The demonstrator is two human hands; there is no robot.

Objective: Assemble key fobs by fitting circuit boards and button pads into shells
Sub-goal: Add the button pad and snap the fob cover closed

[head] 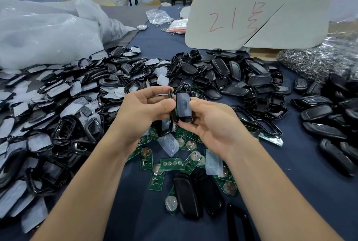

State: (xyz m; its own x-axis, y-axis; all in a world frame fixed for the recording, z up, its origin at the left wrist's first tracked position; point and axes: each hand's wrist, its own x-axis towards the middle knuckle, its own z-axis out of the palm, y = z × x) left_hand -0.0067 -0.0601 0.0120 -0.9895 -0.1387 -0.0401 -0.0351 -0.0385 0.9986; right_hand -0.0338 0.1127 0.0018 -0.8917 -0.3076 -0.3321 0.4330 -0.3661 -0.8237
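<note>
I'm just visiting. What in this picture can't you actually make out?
Head view only:
- Inside of the black shell in the left hand: seen edge-on.
- What lies beneath the pad of the padded shell in the right hand: the pad is cloudy.
- Contents of the white bags: the plastic hides them.
- Black piece at the bottom: cut off by the edge.
- Chips on the green boards: too small.
</note>
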